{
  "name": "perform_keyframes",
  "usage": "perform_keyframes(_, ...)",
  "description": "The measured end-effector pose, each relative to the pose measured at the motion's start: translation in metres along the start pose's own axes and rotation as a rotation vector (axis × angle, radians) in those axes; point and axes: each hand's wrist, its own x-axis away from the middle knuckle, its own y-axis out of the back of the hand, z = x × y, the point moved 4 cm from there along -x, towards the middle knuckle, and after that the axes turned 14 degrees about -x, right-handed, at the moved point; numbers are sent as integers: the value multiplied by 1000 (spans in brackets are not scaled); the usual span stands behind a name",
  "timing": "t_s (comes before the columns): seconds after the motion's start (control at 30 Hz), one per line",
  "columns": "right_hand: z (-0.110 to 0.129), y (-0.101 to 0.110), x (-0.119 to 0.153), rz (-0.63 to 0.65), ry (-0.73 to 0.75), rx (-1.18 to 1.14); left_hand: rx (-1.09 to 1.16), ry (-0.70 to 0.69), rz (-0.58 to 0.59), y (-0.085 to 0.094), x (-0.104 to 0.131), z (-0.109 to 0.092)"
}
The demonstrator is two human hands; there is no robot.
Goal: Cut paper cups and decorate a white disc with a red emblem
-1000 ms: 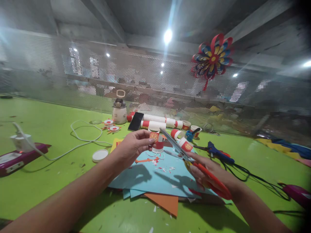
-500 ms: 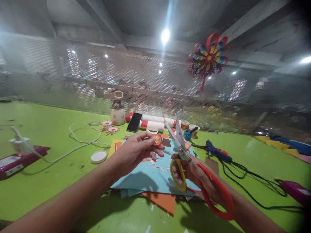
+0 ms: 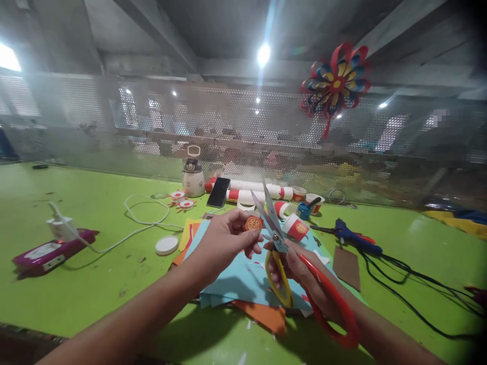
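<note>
Between its thumb and fingers, my left hand [image 3: 228, 235] pinches a small red paper piece [image 3: 252, 223] with a round gold pattern. My right hand [image 3: 300, 268] grips scissors [image 3: 280, 244] with one red and one yellow handle. Their blades are parted and point up, just right of the red piece. Under both hands lie light blue sheets [image 3: 224, 276] with small red and white scraps on them. A cut red and white paper cup [image 3: 296, 228] lies right behind the scissors.
Farther back are a bottle [image 3: 194, 181], a black phone [image 3: 218, 192] and stacked white cups [image 3: 262, 189]. A blue glue gun [image 3: 355, 239] with black cable lies right, a purple power strip [image 3: 55, 253] left, a white lid [image 3: 166, 245] nearer the middle.
The view has shifted left, so most things appear farther right. The scissor blades sit a little closer together, and the cut cup behind them is now more visible.
</note>
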Motion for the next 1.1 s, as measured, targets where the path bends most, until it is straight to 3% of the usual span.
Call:
perform_keyframes(0.2, -2, 0, 10, 30, 28, 100, 49, 76, -1, -2, 0, 6)
perform_keyframes(0.5, 0, -4, 16, -13, 49, 111, 177, 60, 88, -6, 5, 11)
perform_keyframes(0.7, 4, -9, 21, -49, 67, 50, 112, 25, 18, -10, 8, 1)
perform_keyframes(0.77, -1, -9, 20, -85, 104, 17, 36, 15, -48, -11, 7, -5)
perform_keyframes(0.9, -17, -7, 18, -182, 34, -114, 54, 27, -92, -18, 6, -14)
perform_keyframes(1.1, -3, -11, 25, -128, 188, 44, 114, 59, -67, -29, 6, -9)
